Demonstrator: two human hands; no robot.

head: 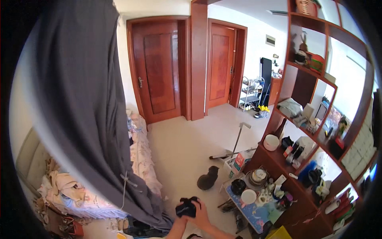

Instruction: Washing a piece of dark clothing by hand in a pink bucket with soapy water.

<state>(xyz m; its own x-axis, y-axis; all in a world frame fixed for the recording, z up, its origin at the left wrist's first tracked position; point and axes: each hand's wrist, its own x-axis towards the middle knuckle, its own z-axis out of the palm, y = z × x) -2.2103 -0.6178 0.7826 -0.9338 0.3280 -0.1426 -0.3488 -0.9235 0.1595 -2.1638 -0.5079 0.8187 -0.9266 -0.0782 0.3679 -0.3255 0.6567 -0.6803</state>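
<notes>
Low in the head view, a small black item (pixel 186 207), perhaps folded cloth or a pouch, is held between both hands. My left hand (pixel 180 219) grips it from below and the left; some of its fingers are hidden. My right hand (pixel 200 213) is curled around its right side, the fingers over its top edge. A dark cat (pixel 208 178) sits on the tiled floor beyond the hands. To the right stands a low table with a blue patterned top (pixel 249 213), holding a white bowl (pixel 248 196), a black pot (pixel 238 187) and several small things.
A dark grey curtain (pixel 98 104) hangs at the left beside a bed with a pink cover (pixel 143 158). A wooden shelf unit (pixel 259 155) stands at the right. A broom (pixel 220 156) lies near a white box. Two reddish wooden doors (pixel 161 71) (pixel 220 65) and a shoe rack (pixel 252 92) stand farther back.
</notes>
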